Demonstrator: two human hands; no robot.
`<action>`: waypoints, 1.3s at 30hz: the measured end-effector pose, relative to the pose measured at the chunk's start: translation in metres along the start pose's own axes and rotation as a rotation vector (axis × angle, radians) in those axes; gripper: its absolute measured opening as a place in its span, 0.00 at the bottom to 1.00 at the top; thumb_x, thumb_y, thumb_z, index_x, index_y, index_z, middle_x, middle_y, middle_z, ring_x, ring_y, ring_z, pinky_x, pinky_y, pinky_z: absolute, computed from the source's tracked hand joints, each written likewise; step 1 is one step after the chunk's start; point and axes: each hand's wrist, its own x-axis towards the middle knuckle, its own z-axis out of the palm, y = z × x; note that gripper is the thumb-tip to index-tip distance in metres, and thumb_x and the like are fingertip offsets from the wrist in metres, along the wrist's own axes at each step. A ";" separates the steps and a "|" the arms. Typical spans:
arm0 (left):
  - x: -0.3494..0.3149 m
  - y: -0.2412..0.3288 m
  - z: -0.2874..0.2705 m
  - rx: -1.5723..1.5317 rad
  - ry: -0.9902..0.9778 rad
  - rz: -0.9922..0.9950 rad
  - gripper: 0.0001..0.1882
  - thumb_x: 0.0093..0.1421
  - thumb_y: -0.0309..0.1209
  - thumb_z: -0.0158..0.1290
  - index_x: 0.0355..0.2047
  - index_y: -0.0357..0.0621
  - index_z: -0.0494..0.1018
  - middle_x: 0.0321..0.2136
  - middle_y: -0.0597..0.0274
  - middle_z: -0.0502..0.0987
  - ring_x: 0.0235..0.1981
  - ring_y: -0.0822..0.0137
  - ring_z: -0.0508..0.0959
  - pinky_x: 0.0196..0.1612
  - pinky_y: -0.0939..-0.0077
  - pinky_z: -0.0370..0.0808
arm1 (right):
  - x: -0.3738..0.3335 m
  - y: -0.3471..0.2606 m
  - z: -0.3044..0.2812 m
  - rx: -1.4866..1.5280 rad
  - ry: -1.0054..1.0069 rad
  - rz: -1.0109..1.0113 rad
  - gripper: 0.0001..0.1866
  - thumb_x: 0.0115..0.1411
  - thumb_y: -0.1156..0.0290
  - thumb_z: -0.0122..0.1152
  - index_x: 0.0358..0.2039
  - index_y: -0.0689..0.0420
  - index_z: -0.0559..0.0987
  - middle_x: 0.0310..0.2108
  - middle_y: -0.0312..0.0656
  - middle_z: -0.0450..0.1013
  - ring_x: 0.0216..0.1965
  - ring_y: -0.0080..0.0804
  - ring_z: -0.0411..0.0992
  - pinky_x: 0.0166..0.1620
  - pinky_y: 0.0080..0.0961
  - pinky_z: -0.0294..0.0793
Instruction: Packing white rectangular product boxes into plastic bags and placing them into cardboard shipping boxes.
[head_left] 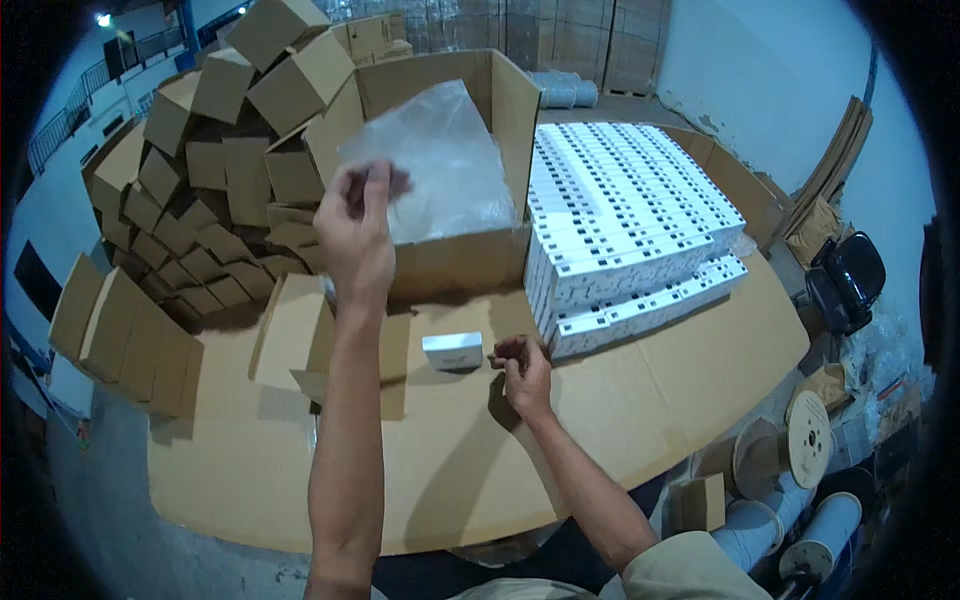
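Note:
My left hand (358,222) is raised in front of a big open carton (450,262), its fingers curled closed against the thumb. A clear plastic bag or sheet (440,165) lies in the carton's mouth, just behind those fingers. Whether they grip its edge is hidden. Below, a small white box (452,351) stands on the cardboard-covered table (460,440). Just right of that box, my right hand (523,378) hovers with bent fingers and the thumb apart, apparently holding nothing. An open brown carton (295,330) stands left of the small box, partly behind my left forearm.
Stacked white boxes (625,215) form a tall block right of the big carton. Many brown cartons (215,170) are heaped at the left, with more folded cartons (130,335) at the near left. Cable reels (808,438) and a black chair (848,283) stand off the table's right side.

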 end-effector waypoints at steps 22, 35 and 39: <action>-0.247 -0.079 -0.069 0.286 0.007 -0.507 0.14 0.75 0.37 0.42 0.36 0.39 0.67 0.26 0.68 0.68 0.29 0.76 0.65 0.32 0.78 0.66 | -0.057 -0.070 0.013 -0.268 -0.174 0.078 0.12 0.70 0.67 0.52 0.34 0.62 0.74 0.19 0.48 0.69 0.20 0.30 0.70 0.27 0.34 0.68; -0.241 -0.073 -0.082 0.341 -0.058 -0.433 0.16 0.75 0.36 0.39 0.32 0.39 0.65 0.24 0.68 0.63 0.26 0.76 0.62 0.30 0.77 0.63 | -0.040 -0.070 -0.004 0.109 -0.298 0.236 0.10 0.69 0.68 0.57 0.33 0.60 0.76 0.26 0.32 0.74 0.27 0.16 0.69 0.31 0.21 0.69; -0.239 -0.066 -0.076 0.327 -0.088 -0.510 0.15 0.75 0.36 0.39 0.33 0.39 0.65 0.22 0.68 0.63 0.25 0.74 0.61 0.28 0.75 0.62 | -0.034 -0.065 -0.006 0.232 -0.173 0.196 0.09 0.70 0.67 0.57 0.37 0.59 0.78 0.29 0.29 0.73 0.32 0.14 0.68 0.35 0.16 0.70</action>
